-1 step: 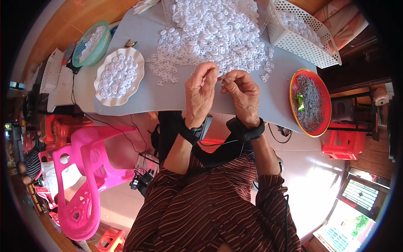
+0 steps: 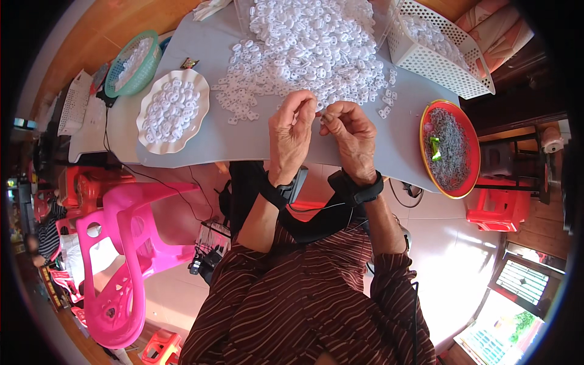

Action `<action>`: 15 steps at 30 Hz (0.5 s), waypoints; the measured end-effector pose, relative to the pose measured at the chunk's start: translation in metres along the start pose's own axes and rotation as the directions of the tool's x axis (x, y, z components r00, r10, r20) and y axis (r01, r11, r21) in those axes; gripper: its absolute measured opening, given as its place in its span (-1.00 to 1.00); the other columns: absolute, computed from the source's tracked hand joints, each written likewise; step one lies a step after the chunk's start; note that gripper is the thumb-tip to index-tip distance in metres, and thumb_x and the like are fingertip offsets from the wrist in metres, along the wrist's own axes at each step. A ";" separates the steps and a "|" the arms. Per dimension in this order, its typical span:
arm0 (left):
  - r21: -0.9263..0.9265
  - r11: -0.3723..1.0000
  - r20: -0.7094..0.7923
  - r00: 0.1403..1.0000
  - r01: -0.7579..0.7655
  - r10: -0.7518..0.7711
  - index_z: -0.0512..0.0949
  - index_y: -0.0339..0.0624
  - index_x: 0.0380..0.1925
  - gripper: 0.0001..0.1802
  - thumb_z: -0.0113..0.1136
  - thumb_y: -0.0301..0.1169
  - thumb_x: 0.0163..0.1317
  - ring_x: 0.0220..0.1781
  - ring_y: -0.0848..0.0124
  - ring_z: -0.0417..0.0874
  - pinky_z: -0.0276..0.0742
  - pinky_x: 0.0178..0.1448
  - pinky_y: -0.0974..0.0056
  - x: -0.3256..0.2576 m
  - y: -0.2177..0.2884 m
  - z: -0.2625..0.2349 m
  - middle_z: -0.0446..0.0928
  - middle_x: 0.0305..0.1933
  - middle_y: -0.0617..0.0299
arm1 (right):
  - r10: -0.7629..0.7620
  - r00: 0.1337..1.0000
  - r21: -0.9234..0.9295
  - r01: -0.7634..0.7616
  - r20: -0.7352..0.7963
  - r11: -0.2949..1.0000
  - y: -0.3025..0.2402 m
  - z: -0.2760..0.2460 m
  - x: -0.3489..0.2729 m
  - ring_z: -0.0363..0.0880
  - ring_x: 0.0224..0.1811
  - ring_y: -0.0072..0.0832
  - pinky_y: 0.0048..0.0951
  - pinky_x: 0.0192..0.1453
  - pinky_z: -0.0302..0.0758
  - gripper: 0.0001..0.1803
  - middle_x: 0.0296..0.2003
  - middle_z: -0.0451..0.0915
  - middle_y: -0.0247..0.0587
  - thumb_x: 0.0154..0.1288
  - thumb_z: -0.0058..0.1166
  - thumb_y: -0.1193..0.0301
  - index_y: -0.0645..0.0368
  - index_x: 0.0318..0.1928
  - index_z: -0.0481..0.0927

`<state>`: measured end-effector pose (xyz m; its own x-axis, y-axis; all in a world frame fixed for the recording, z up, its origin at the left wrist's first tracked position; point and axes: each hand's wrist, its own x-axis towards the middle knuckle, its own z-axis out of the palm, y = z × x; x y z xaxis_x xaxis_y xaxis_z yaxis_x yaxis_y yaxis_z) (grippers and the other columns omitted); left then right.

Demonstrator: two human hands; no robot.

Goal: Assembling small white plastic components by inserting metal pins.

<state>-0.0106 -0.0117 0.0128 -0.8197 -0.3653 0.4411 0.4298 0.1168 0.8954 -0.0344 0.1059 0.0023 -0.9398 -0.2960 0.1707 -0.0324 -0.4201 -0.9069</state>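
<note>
Tabletop point(image 2: 240, 141): smooth, matt. Small parts point(image 2: 310, 52), toward far edge: white plastic, slight gloss. Plate point(image 2: 161, 147), left edge: smooth, glossy. Tray point(image 2: 472, 140), right edge: glossy, plastic-looking. Basket point(image 2: 433, 74), far right corner: perforated plastic.

the table point(image 2: 237, 145) is pale grey-blue. the heap of pieces point(image 2: 310, 45) at its far edge is white, and so are the loose pieces point(image 2: 172, 109) on the cream plate point(image 2: 204, 100) near its left edge. by the far right corner, the basket point(image 2: 439, 76) is white, patterned with holes. at the right edge, the tray point(image 2: 474, 146) is red with a gold rim, the bits point(image 2: 454, 149) in it grey, the scrap point(image 2: 435, 148) on them bright green. the shirt point(image 2: 286, 286) is dark maroon with thin pale stripes. off the near left corner, the chair point(image 2: 129, 210) is hot pink.
</note>
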 end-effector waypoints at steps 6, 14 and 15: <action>0.076 0.997 -0.015 1.000 -0.026 0.027 0.46 -0.25 -0.24 -0.92 0.02 -0.51 0.31 -0.43 0.56 0.39 0.39 -0.33 0.44 -0.001 -0.002 0.002 0.44 -0.46 0.28 | -0.038 0.998 0.044 0.039 -0.042 0.998 0.002 0.002 0.000 0.51 -0.38 -0.63 -0.61 -0.23 0.49 -0.79 -0.34 0.56 -0.32 0.24 0.10 0.59 0.29 -0.10 0.48; 0.204 0.964 0.119 0.982 -0.169 0.147 0.46 -0.26 -0.25 -0.93 0.02 -0.53 0.28 -0.49 0.46 0.41 0.39 -0.39 0.40 0.002 0.002 -0.003 0.44 -0.48 0.14 | 0.003 0.999 -0.030 -0.004 -0.051 1.000 -0.001 0.004 -0.002 0.51 -0.37 -0.64 -0.62 -0.23 0.48 -0.75 -0.33 0.58 -0.32 0.26 0.09 0.56 0.32 -0.04 0.52; 0.199 0.975 0.107 0.991 -0.100 0.080 0.46 -0.26 -0.25 -0.92 0.01 -0.52 0.29 -0.50 0.45 0.43 0.39 -0.39 0.39 0.002 0.005 -0.003 0.44 -0.48 0.13 | -0.001 0.998 -0.014 0.000 -0.068 1.000 -0.002 0.004 -0.001 0.50 -0.37 -0.65 -0.62 -0.23 0.48 -0.76 -0.33 0.58 -0.32 0.27 0.09 0.55 0.33 -0.05 0.53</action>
<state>-0.0088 -0.0146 0.0185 -0.8187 -0.2536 0.5153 0.4257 0.3343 0.8409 -0.0320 0.1038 0.0053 -0.9608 -0.2366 0.1448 -0.0370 -0.4081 -0.9122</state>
